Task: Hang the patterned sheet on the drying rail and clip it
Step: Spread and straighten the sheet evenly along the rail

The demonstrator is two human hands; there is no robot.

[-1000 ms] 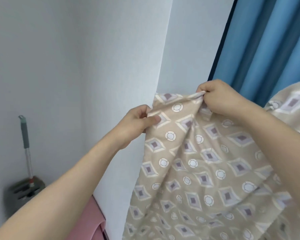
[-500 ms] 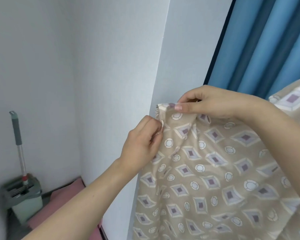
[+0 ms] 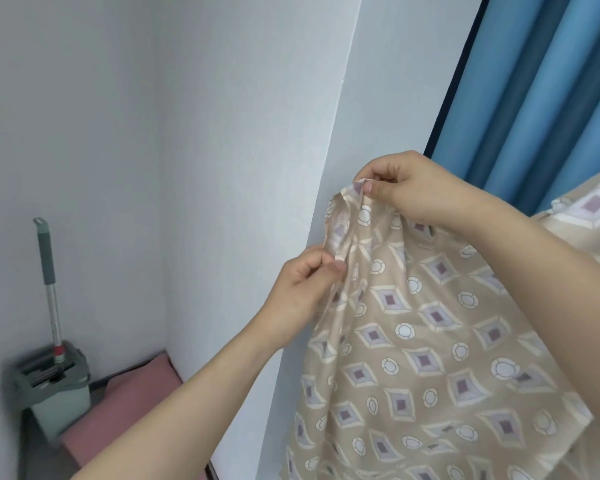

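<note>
Smooth, faintly glossy cloth sheet (image 3: 430, 323); matt wall (image 3: 222, 133); seemingly metal mop handle (image 3: 53, 311).

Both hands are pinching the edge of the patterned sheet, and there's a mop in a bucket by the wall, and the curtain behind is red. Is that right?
Almost. The curtain is blue, not red, as the head view shows. The rest holds: the left hand and right hand both pinch the edge of the patterned sheet, and the mop stands in its bucket by the wall.
</note>
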